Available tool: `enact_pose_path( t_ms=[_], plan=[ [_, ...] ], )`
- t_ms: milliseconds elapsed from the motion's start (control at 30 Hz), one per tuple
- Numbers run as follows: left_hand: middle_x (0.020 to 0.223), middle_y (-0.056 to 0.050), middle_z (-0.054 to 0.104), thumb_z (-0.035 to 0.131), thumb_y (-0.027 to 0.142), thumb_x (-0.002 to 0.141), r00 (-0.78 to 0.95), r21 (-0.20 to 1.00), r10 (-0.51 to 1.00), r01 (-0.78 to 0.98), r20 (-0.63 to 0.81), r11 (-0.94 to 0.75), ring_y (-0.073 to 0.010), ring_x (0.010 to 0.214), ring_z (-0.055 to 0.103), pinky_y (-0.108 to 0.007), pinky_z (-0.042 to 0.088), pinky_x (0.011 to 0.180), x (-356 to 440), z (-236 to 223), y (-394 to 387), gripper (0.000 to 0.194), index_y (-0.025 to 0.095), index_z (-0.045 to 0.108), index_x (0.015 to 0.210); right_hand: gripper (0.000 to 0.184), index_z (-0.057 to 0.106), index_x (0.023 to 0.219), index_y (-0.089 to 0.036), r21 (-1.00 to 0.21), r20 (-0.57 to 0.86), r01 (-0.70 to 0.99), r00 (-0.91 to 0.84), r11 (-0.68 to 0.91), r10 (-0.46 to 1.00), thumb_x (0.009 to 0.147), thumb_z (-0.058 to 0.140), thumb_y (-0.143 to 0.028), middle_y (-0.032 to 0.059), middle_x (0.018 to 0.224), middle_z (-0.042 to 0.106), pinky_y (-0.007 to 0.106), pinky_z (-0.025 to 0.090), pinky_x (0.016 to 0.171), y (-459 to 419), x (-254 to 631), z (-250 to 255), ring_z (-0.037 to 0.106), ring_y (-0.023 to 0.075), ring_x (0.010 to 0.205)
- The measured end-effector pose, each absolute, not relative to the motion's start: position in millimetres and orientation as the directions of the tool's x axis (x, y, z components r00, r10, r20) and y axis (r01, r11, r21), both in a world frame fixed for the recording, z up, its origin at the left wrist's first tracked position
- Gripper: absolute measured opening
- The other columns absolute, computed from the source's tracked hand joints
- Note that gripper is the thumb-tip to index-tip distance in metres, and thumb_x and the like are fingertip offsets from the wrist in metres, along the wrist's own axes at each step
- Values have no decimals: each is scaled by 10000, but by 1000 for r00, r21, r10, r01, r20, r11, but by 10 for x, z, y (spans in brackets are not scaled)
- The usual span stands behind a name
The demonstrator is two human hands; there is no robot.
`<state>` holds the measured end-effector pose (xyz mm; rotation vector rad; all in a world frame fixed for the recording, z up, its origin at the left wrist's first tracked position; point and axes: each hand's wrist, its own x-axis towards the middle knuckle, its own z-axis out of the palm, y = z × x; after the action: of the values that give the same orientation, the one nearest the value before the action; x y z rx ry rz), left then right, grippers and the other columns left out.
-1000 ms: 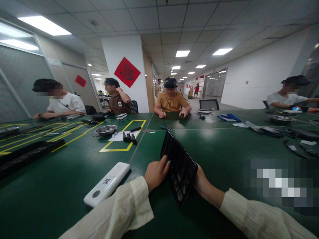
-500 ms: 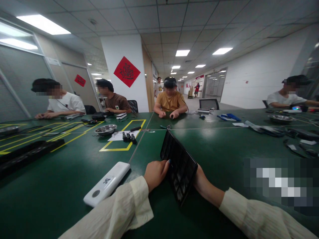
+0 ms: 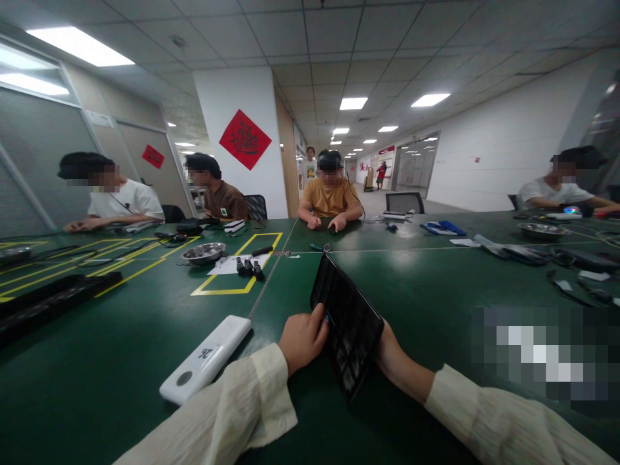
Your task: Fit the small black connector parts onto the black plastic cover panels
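A black tablet [image 3: 347, 323] stands tilted above the table, its dark screen showing a grid of dim pictures. My right hand [image 3: 390, 345] grips it from the right edge, with the fingers hidden behind it. At its left edge is my left hand [image 3: 303, 339], fingers curled, with a fingertip and the thumb against the tablet; a blue nail shows there. Left of that hand lies a white power bank [image 3: 208, 358] with a dark round spot and the digits 26 on it.
The green table [image 3: 426, 284] carries a steel bowl [image 3: 203, 253], small black parts [image 3: 250, 268] on white paper, a long black tray [image 3: 58, 300], and pliers [image 3: 320, 248]. Several people sit around it, one straight across [image 3: 330, 194]. Cables and bags [image 3: 513, 250] lie at right.
A finger of my left hand has lifted and straightened beside the thumb at the tablet. My right hand and the tablet have stayed nearly in place.
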<state>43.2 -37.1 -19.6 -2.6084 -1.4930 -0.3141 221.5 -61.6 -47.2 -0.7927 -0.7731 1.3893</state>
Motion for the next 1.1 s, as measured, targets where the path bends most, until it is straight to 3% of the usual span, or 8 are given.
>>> enact_pose_path(
  t_ms=[267, 467, 767, 1100],
  plan=[
    [738, -61, 674, 152, 365, 986, 492, 22, 846, 862, 204, -507, -194, 706, 658, -257, 363, 577, 435, -212, -332, 445, 196, 543, 859, 432, 692, 828, -225, -833, -3, -554, 28, 13, 1000, 538, 773, -534, 30, 809, 715, 403, 470, 822, -627, 2219, -443, 618, 285, 926],
    [748, -55, 680, 211, 390, 980, 430, 64, 872, 888, 233, -455, -190, 699, 657, -250, 364, 570, 445, -235, -339, 344, 189, 482, 1050, 436, 688, 843, -227, -839, 3, -544, 12, 9, 1000, 569, 745, -561, 41, 848, 718, 402, 470, 813, -647, 2220, -417, 618, 287, 932],
    [762, -61, 674, 257, 344, 956, 488, 3, 837, 864, 247, -504, -188, 700, 644, -258, 386, 599, 423, -203, -370, 295, 183, 472, 1076, 439, 685, 851, -226, -853, 8, -522, 10, 12, 1000, 573, 741, -560, 41, 844, 715, 403, 466, 802, -648, 2222, -417, 619, 285, 908],
    [737, -62, 666, 169, 352, 973, 496, 74, 843, 851, 207, -519, -186, 698, 642, -263, 371, 595, 420, -184, -350, 413, 193, 543, 897, 361, 687, 812, -231, -846, -5, -532, 39, 17, 999, 577, 748, -498, 21, 798, 710, 393, 459, 804, -618, 2220, -452, 622, 269, 856]
  ],
)
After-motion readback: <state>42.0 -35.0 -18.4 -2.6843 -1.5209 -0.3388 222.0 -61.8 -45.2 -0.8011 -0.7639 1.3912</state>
